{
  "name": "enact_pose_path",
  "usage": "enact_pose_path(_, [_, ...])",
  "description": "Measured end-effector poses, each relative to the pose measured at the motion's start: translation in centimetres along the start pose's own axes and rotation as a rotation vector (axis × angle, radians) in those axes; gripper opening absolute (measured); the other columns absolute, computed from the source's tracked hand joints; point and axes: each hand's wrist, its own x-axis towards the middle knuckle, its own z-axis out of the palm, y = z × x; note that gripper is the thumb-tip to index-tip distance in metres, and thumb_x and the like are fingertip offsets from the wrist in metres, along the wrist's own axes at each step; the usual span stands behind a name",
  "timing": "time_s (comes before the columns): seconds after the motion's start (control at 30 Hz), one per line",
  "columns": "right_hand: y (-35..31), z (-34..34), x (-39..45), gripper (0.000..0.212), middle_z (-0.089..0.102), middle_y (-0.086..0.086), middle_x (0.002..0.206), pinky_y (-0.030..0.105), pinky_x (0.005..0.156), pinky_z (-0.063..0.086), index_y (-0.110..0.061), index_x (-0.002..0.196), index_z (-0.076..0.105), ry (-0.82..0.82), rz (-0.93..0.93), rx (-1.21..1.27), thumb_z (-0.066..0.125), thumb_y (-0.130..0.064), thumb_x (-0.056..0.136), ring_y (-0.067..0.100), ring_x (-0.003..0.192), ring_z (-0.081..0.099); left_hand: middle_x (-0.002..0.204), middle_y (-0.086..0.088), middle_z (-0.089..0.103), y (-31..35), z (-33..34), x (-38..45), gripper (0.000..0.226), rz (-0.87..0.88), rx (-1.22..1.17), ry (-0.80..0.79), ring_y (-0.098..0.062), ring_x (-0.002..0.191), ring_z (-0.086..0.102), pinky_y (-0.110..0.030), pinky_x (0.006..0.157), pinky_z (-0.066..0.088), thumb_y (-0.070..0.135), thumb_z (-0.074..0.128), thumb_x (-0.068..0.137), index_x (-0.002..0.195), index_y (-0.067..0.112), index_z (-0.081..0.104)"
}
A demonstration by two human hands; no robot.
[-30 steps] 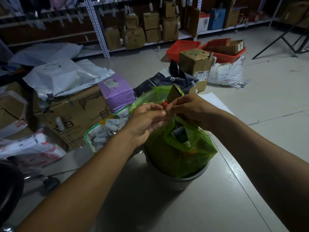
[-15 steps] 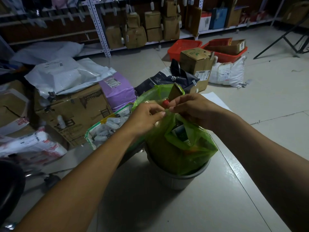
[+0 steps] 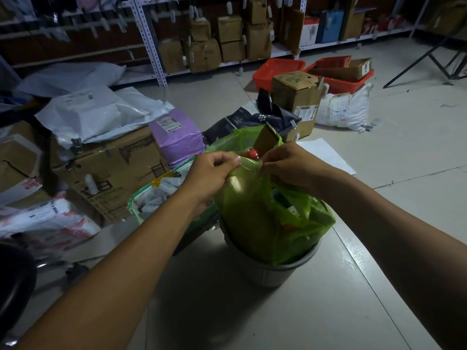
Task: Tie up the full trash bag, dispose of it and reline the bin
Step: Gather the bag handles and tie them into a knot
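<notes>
Head view: hands (image 3: 214, 173) farther apart on bag (image 3: 262, 223)

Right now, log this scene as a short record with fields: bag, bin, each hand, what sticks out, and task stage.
bag: green trash bag, full, sitting in the bin, top not yet knotted
bin: grey round bin on the floor
left hand: pinching the bag's upper edge
right hand: pinching the bag's edge opposite
sticking out: cardboard piece and a red cap
stage: gathering the top; bag not lifted out, bin not relined
</notes>
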Motion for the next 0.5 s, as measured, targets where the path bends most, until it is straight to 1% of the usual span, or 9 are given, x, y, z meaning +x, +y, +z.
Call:
enact_pose_path(0.07, [0.1, -0.3, 0.0, 0.009, 0.072, 0.000, 0.080, 0.017, 0.051, 0.054, -0.025, 0.082, 0.076, -0.007, 0.020, 0.061, 0.070, -0.020, 0.087, 0.012, 0.067, 0.067, 0.065, 0.022, 0.067, -0.3, -0.4, 0.2, 0.016, -0.026, 0.000, 0.021, 0.006, 0.057, 0.058, -0.019, 0.058, 0.049, 0.026, 0.066, 0.092, 0.077, 0.025, 0.073])
enact_pose_path(0.17, [0.1, -0.6, -0.1, 0.008, 0.075, 0.002, 0.081, 0.024, 0.061, 0.060, -0.018, 0.086, 0.078, -0.030, 0.068, 0.175, 0.070, -0.020, 0.088, 0.016, 0.070, 0.070, 0.071, 0.016, 0.066, -0.8, -1.0, 0.5, 0.015, -0.053, -0.012, 0.049, -0.004, 0.067, 0.059, -0.025, 0.064, 0.050, 0.028, 0.068, 0.091, 0.077, 0.028, 0.075])
enact_pose_path(0.23, [0.0, -0.7, -0.3, 0.009, 0.075, 0.005, 0.079, 0.027, 0.061, 0.061, -0.013, 0.087, 0.078, -0.054, 0.095, 0.261, 0.071, -0.018, 0.088, 0.018, 0.069, 0.070, 0.077, 0.011, 0.066, -0.9, -1.2, 0.5, 0.015, -0.053, -0.027, 0.048, -0.008, 0.072, 0.059, -0.027, 0.066, 0.052, 0.028, 0.070, 0.089, 0.076, 0.031, 0.076])
enact_pose_path(0.33, [-0.1, -0.9, -0.4, 0.010, 0.075, 0.013, 0.087, 0.033, 0.069, 0.062, -0.009, 0.090, 0.077, -0.089, 0.119, 0.322, 0.070, -0.017, 0.088, 0.023, 0.075, 0.071, 0.089, 0.004, 0.069, -0.9, -1.2, 0.6, 0.015, -0.044, -0.018, 0.053, -0.015, 0.084, 0.065, -0.028, 0.066, 0.052, 0.026, 0.071, 0.088, 0.076, 0.033, 0.076])
enact_pose_path(0.37, [-0.2, -1.0, -0.4, 0.010, 0.075, 0.013, 0.088, 0.032, 0.067, 0.061, -0.010, 0.091, 0.077, -0.096, 0.125, 0.333, 0.069, -0.017, 0.089, 0.022, 0.076, 0.071, 0.093, 0.003, 0.069, -0.8, -1.3, 0.6, 0.014, -0.042, -0.011, 0.063, -0.017, 0.088, 0.065, -0.029, 0.067, 0.051, 0.025, 0.072, 0.087, 0.076, 0.032, 0.076])
enact_pose_path(0.43, [-0.2, -1.0, -0.5, 0.011, 0.075, 0.011, 0.088, 0.029, 0.063, 0.058, -0.011, 0.092, 0.077, -0.095, 0.129, 0.339, 0.068, -0.017, 0.090, 0.021, 0.075, 0.072, 0.095, 0.003, 0.068, -0.7, -1.2, 0.7, 0.013, -0.036, -0.002, 0.083, -0.017, 0.090, 0.063, -0.030, 0.070, 0.047, 0.023, 0.073, 0.086, 0.075, 0.029, 0.075])
enact_pose_path(0.5, [-0.2, -1.0, -0.5, 0.012, 0.075, 0.012, 0.091, 0.033, 0.072, 0.060, -0.011, 0.093, 0.076, -0.082, 0.124, 0.326, 0.067, -0.018, 0.091, 0.024, 0.081, 0.072, 0.091, 0.006, 0.069, -0.7, -1.2, 0.8, 0.014, -0.033, -0.008, 0.080, -0.014, 0.089, 0.062, -0.030, 0.071, 0.045, 0.024, 0.073, 0.086, 0.074, 0.030, 0.075])
